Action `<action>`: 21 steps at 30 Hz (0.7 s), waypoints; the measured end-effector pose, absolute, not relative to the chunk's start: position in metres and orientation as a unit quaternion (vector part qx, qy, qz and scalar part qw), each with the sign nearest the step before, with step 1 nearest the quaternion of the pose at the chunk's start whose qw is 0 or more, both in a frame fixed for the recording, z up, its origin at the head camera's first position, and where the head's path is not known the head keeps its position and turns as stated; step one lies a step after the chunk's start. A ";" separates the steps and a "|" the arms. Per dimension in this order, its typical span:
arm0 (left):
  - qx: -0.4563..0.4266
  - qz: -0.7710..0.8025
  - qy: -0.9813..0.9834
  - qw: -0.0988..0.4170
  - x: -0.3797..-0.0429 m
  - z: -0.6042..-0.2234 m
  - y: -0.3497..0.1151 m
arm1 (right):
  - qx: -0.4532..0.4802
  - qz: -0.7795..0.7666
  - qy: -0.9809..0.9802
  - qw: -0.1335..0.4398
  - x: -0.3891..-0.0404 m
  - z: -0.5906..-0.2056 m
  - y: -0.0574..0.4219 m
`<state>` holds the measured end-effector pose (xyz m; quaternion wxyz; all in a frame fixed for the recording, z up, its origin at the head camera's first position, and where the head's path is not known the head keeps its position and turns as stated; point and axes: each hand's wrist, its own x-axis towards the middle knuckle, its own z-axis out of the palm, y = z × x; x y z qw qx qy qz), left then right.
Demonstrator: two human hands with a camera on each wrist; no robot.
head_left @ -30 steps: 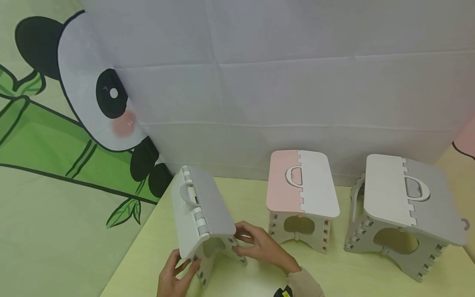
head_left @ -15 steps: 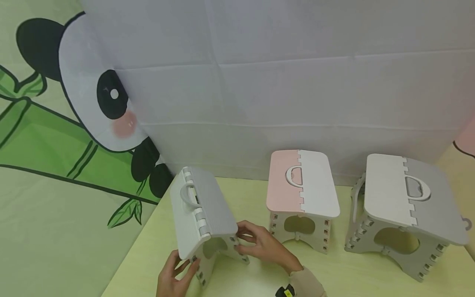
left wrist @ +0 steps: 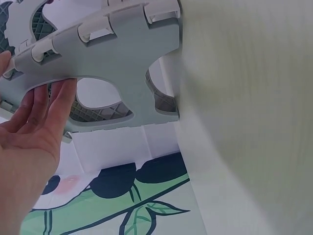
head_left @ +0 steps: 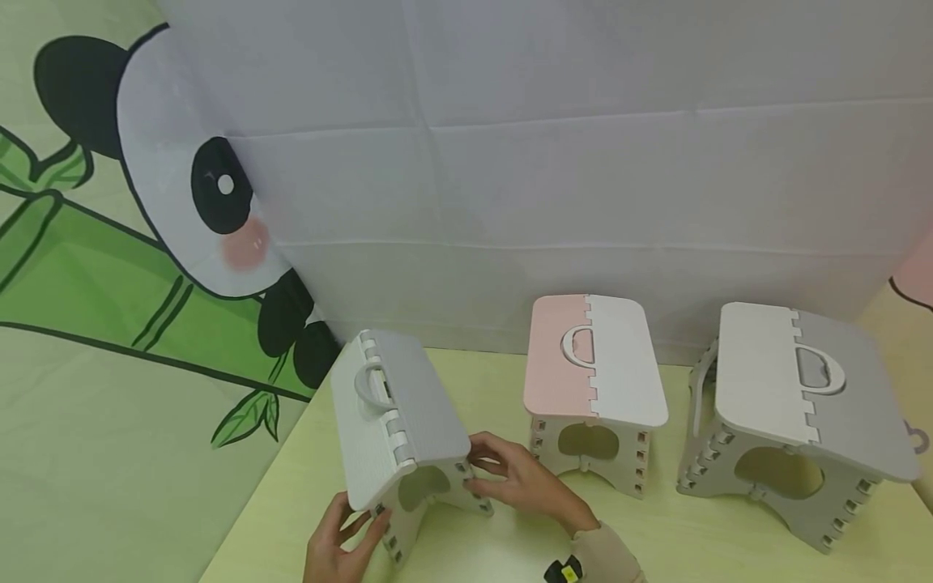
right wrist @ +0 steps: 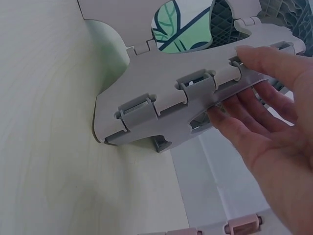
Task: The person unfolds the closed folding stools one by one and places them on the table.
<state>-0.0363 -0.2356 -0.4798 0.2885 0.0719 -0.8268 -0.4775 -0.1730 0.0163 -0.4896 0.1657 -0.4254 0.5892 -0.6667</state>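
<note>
A white-and-grey folding step stool [head_left: 437, 397] stands partly unfolded at the left of the table, its two top halves peaked along the hinge like a roof. A loop handle [head_left: 368, 385] sits at that ridge. My left hand [head_left: 342, 542] grips the near edge of its left side; in the left wrist view, the fingers of that hand [left wrist: 39, 132] curl round the hinged leg panel [left wrist: 132, 63]. My right hand [head_left: 521, 478] holds the opposite side. In the right wrist view, its thumb and fingers [right wrist: 244, 115] clasp the leg panel [right wrist: 161, 83] from both sides.
A pink-and-white folding stool [head_left: 619, 356] stands unfolded close by on the right. Farther right is a larger white-and-grey one [head_left: 758, 364], also unfolded. A pale cloth wall [head_left: 554, 178] rises behind the table [head_left: 474, 372], with a panda print [head_left: 160, 178] at left.
The held stool's two halves have spread slightly wider, flattening its peak a little. My left hand has shifted slightly left and my right hand slightly right. The other stools stay put.
</note>
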 end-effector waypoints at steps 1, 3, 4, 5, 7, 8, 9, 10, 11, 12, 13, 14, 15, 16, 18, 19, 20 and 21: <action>0.072 -0.477 -0.827 0.289 -0.036 -0.480 -0.236 | -0.426 -0.667 0.588 0.166 -0.173 -0.490 0.016; 0.073 -0.474 -0.829 0.288 -0.036 -0.480 -0.237 | -0.431 -0.667 0.585 0.165 -0.174 -0.491 0.017; 0.073 -0.474 -0.829 0.289 -0.035 -0.480 -0.237 | -0.433 -0.667 0.583 0.164 -0.174 -0.492 0.017; 0.073 -0.473 -0.829 0.289 -0.035 -0.479 -0.238 | -0.436 -0.668 0.581 0.163 -0.175 -0.492 0.017; 0.072 -0.473 -0.829 0.289 -0.035 -0.479 -0.238 | -0.440 -0.668 0.578 0.162 -0.176 -0.493 0.017; 0.071 -0.474 -0.829 0.289 -0.035 -0.479 -0.239 | -0.442 -0.668 0.577 0.161 -0.176 -0.493 0.017; 0.071 -0.475 -0.828 0.290 -0.035 -0.479 -0.239 | -0.443 -0.668 0.576 0.161 -0.176 -0.494 0.018; 0.070 -0.476 -0.827 0.291 -0.034 -0.478 -0.239 | -0.444 -0.667 0.576 0.161 -0.177 -0.494 0.018; 0.069 -0.477 -0.826 0.291 -0.034 -0.478 -0.240 | -0.445 -0.666 0.577 0.161 -0.177 -0.494 0.018; 0.069 -0.477 -0.826 0.291 -0.034 -0.478 -0.240 | -0.444 -0.666 0.577 0.161 -0.177 -0.494 0.018; 0.068 -0.477 -0.826 0.291 -0.034 -0.478 -0.240 | -0.445 -0.666 0.577 0.161 -0.177 -0.494 0.018; 0.068 -0.477 -0.826 0.291 -0.034 -0.478 -0.241 | -0.444 -0.665 0.578 0.162 -0.178 -0.494 0.019; 0.068 -0.477 -0.826 0.291 -0.033 -0.478 -0.241 | -0.443 -0.665 0.578 0.164 -0.178 -0.494 0.019; 0.068 -0.477 -0.827 0.289 -0.033 -0.477 -0.241 | -0.442 -0.665 0.579 0.165 -0.178 -0.494 0.019; 0.069 -0.473 -0.831 0.285 -0.032 -0.477 -0.241 | -0.439 -0.665 0.581 0.167 -0.178 -0.494 0.019; 0.069 -0.472 -0.832 0.282 -0.032 -0.477 -0.241 | -0.437 -0.665 0.582 0.167 -0.178 -0.494 0.019; 0.068 -0.470 -0.834 0.281 -0.032 -0.476 -0.241 | -0.434 -0.665 0.583 0.170 -0.178 -0.494 0.019; 0.068 -0.468 -0.835 0.280 -0.032 -0.476 -0.241 | -0.432 -0.665 0.585 0.171 -0.178 -0.494 0.019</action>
